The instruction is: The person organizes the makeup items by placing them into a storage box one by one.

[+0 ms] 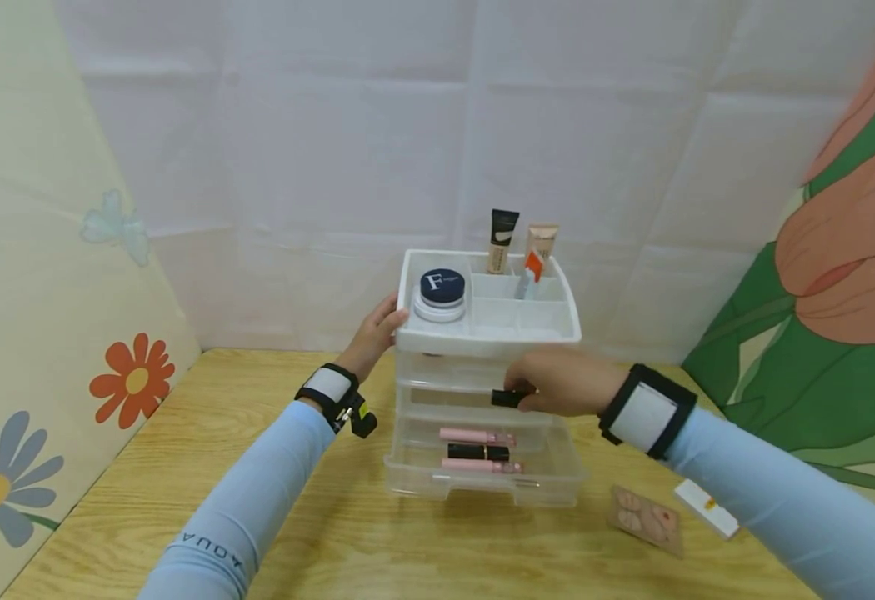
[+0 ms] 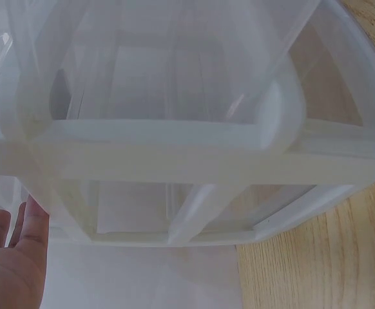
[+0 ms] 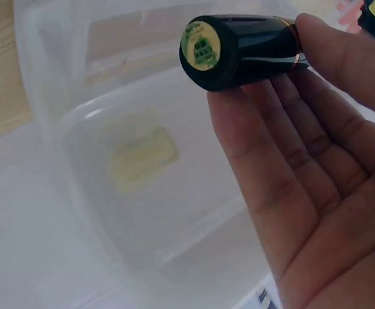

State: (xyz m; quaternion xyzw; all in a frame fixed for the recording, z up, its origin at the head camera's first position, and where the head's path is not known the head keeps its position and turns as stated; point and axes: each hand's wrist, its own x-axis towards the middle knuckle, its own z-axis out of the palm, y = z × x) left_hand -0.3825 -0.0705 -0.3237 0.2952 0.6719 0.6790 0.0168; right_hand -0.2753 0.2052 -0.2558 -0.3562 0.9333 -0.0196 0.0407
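A white and clear drawer organizer [image 1: 487, 340] stands on the table. Against the left side of its top tray rests my left hand [image 1: 372, 335], its fingers fairly straight in the left wrist view. My right hand [image 1: 568, 382] pinches a black lipstick tube [image 3: 255, 48] between thumb and fingers, in front of the organizer. A gold ring circles the tube, and a round label sits on its end. Below this hand the bottom drawer [image 1: 482, 483] is pulled out. Inside it lie two pink lip gloss tubes [image 1: 475, 466] with a black lipstick tube [image 1: 477, 452] between them.
The top tray holds a navy-lidded jar [image 1: 441, 287], a black-capped tube [image 1: 501, 242], a beige tube [image 1: 542, 238] and an orange-tipped item [image 1: 532, 271]. On the table to the right lie a flat beige palette-like piece [image 1: 646, 521] and a white box [image 1: 707, 507].
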